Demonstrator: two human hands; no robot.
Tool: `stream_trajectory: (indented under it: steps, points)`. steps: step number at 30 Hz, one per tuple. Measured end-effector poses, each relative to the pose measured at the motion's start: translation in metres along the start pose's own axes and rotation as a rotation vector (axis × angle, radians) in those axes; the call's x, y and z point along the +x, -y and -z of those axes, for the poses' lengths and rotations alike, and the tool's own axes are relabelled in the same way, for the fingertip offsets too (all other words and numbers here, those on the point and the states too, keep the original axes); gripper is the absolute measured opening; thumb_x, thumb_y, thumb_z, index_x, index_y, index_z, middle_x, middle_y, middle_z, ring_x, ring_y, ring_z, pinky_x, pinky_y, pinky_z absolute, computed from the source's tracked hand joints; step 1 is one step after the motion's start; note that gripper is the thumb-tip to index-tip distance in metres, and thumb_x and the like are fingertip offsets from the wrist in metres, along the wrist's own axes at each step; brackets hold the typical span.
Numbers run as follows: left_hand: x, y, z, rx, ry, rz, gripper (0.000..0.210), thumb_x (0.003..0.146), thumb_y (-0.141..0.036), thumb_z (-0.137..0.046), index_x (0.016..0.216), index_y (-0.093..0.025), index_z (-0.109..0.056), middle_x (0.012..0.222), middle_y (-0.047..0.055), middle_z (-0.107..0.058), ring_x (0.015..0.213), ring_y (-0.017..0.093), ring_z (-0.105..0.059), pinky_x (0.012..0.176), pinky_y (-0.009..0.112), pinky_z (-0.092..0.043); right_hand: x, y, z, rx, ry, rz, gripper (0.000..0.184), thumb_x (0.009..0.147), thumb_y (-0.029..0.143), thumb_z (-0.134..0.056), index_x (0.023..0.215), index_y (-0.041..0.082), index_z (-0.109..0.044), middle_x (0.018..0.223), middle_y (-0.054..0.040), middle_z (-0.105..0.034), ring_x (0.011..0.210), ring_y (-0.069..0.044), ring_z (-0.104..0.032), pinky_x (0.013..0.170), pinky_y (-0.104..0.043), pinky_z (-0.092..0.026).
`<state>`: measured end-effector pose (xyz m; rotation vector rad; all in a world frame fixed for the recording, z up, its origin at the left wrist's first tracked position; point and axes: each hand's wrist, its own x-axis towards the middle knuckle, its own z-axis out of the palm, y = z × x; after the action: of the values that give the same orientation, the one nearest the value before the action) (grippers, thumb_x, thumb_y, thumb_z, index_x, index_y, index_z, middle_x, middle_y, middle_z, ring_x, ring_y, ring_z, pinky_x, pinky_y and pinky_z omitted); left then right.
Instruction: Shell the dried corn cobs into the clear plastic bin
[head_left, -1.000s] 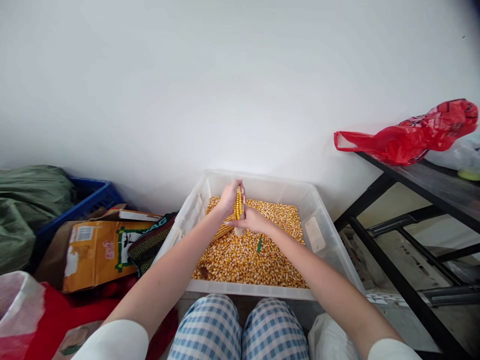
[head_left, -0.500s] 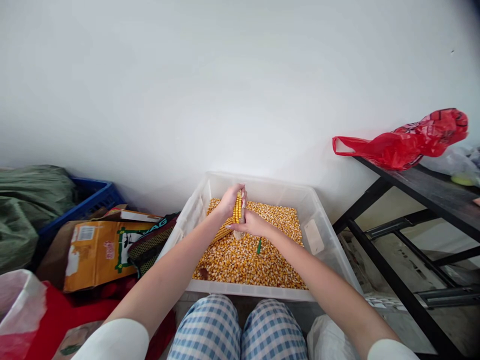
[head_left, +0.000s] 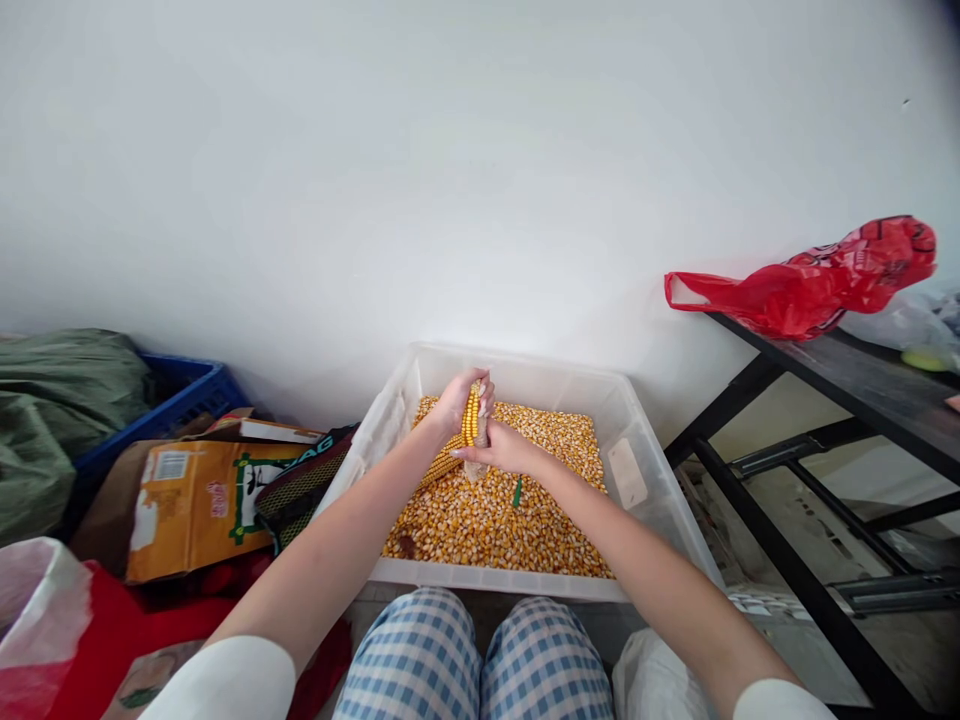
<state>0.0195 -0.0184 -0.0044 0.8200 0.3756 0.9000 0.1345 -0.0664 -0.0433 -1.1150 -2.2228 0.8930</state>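
Observation:
Over a bin of loose corn kernels (head_left: 502,540), an ear of corn (head_left: 472,415) is held upright in front of me. Yellow kernels cover its near left face, while its right side looks pale and stripped. My left hand (head_left: 454,400) is wrapped round the upper part from the left. Lower down, my right hand (head_left: 506,448) closes on the cob from the right, its thumb across the base. A second ear (head_left: 441,463) with kernels on lies on the pile under my left wrist. A pale cob end pokes out below my right thumb; I cannot tell which ear it belongs to.
The translucent plastic bin (head_left: 510,578) stands against a white wall. To its left are a torn yellow carton (head_left: 195,510), a mesh bag (head_left: 307,490) and a blue crate (head_left: 187,400). A black metal-framed table (head_left: 862,390) with a red plastic bag (head_left: 817,285) stands right.
Both hands keep their hold on the ear of corn. The ear has shifted and turned very slightly to the left; little else differs.

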Motion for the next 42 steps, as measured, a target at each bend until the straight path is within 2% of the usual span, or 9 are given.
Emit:
stream_trajectory:
  steps: [6, 9, 14, 17, 24, 28, 32, 36, 42]
  points:
    - [0.002, 0.002, 0.006, 0.015, 0.031, 0.0, 0.028, 0.075, -0.029, -0.046, 0.05, -0.017, -0.039, 0.037, -0.003, -0.035, 0.03, 0.009, -0.035, 0.035, 0.023, -0.03, -0.001, -0.006, 0.005, 0.044, 0.079, -0.063, 0.048, 0.069, 0.055, -0.058, 0.093, 0.015, -0.051, 0.079, -0.0025, -0.055, 0.068, -0.014, -0.05, 0.061, -0.026, -0.041]
    - [0.005, 0.002, 0.007, 0.023, 0.014, -0.021, 0.026, 0.075, -0.028, -0.046, 0.051, -0.017, -0.041, 0.037, -0.003, -0.036, 0.031, 0.009, -0.036, 0.036, 0.023, -0.031, -0.001, -0.009, 0.006, 0.115, 0.09, -0.072, 0.058, 0.065, 0.052, -0.063, 0.106, 0.015, -0.048, 0.095, -0.0066, -0.057, 0.084, -0.019, -0.053, 0.072, -0.031, -0.044]
    - [0.008, 0.004, 0.009, 0.079, -0.066, -0.076, 0.027, 0.074, -0.031, -0.047, 0.052, -0.017, -0.041, 0.037, -0.003, -0.038, 0.032, 0.01, -0.039, 0.038, 0.023, -0.033, 0.002, -0.012, 0.0, 0.178, 0.027, -0.04, 0.067, 0.06, 0.044, -0.07, 0.116, 0.017, -0.044, 0.111, -0.0078, -0.054, 0.105, -0.022, -0.048, 0.092, -0.035, -0.038]
    - [0.009, 0.004, 0.011, 0.08, -0.098, -0.083, 0.026, 0.074, -0.033, -0.048, 0.053, -0.018, -0.042, 0.038, -0.003, -0.039, 0.032, 0.01, -0.039, 0.038, 0.023, -0.033, 0.002, -0.01, -0.002, 0.241, 0.012, -0.038, 0.061, 0.064, 0.042, -0.068, 0.115, 0.018, -0.045, 0.112, -0.0072, -0.054, 0.104, -0.021, -0.05, 0.09, -0.035, -0.04]
    - [0.007, -0.002, 0.009, 0.03, 0.029, -0.028, 0.027, 0.076, -0.032, -0.045, 0.053, -0.018, -0.04, 0.037, -0.004, -0.036, 0.031, 0.009, -0.035, 0.038, 0.022, -0.033, -0.002, -0.006, 0.007, 0.44, 0.161, -0.079, 0.054, 0.065, 0.039, -0.068, 0.109, 0.016, -0.044, 0.099, -0.0057, -0.057, 0.091, -0.018, -0.056, 0.08, -0.032, -0.046]
    - [0.008, 0.0, 0.007, 0.063, -0.09, -0.103, 0.026, 0.075, -0.033, -0.045, 0.054, -0.018, -0.041, 0.037, -0.004, -0.038, 0.032, 0.009, -0.038, 0.038, 0.022, -0.032, -0.002, -0.004, 0.004, 0.39, 0.099, -0.058, 0.058, 0.063, 0.037, -0.07, 0.112, 0.018, -0.045, 0.099, -0.0052, -0.058, 0.098, -0.019, -0.054, 0.087, -0.034, -0.044]
    - [0.011, 0.004, 0.009, 0.182, -0.229, -0.165, 0.028, 0.075, -0.036, -0.045, 0.054, -0.018, -0.043, 0.038, -0.002, -0.04, 0.033, 0.01, -0.04, 0.038, 0.024, -0.033, 0.004, -0.003, -0.007, 0.312, -0.07, -0.029, 0.051, 0.067, 0.034, -0.067, 0.111, 0.019, -0.047, 0.095, -0.0038, -0.06, 0.105, -0.021, -0.051, 0.094, -0.036, -0.038]
    - [0.012, 0.008, 0.004, 0.291, -0.476, -0.25, 0.026, 0.074, -0.036, -0.046, 0.055, -0.019, -0.043, 0.039, -0.002, -0.041, 0.033, 0.011, -0.041, 0.037, 0.025, -0.033, 0.009, -0.004, -0.019, 0.252, -0.223, -0.026, 0.044, 0.07, 0.029, -0.063, 0.109, 0.02, -0.047, 0.097, -0.0035, -0.059, 0.099, -0.019, -0.053, 0.089, -0.035, -0.041]
    - [0.013, 0.014, 0.0, 0.301, -0.703, -0.314, 0.023, 0.074, -0.036, -0.043, 0.059, -0.019, -0.044, 0.04, -0.003, -0.041, 0.034, 0.012, -0.041, 0.038, 0.024, -0.033, 0.009, -0.006, -0.032, 0.1, -0.36, -0.276, 0.045, 0.066, 0.029, -0.063, 0.107, 0.02, -0.046, 0.09, -0.003, -0.06, 0.078, -0.019, -0.058, 0.069, -0.033, -0.045]
